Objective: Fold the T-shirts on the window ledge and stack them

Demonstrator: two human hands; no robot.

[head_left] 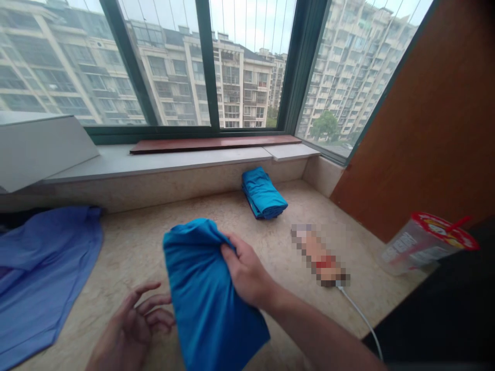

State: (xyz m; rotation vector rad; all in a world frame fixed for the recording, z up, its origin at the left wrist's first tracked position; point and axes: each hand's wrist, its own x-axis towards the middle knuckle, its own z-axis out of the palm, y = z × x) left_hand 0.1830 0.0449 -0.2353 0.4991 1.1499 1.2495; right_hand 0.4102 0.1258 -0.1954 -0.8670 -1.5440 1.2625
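A bright blue piece of cloth (204,293), partly folded, is held up over the stone ledge. My right hand (247,273) pinches its upper right side, thumb on the near face and fingers behind. To the left of the cloth is my left hand (141,319), palm up with its fingers apart and curled a little; its fingertips reach the cloth's left edge, and I cannot tell if they touch it. Beyond both hands, a stack of folded blue cloth (265,193) lies near the back wall of the ledge.
Purple-blue fabric (46,268) spreads over the left side. A blurred-out device (320,255) with a white cable (361,314) lies on the right, near a clear plastic cup (421,245) with red lid and straw. A white box (42,144) and a reddish board (216,143) rest on the windowsill.
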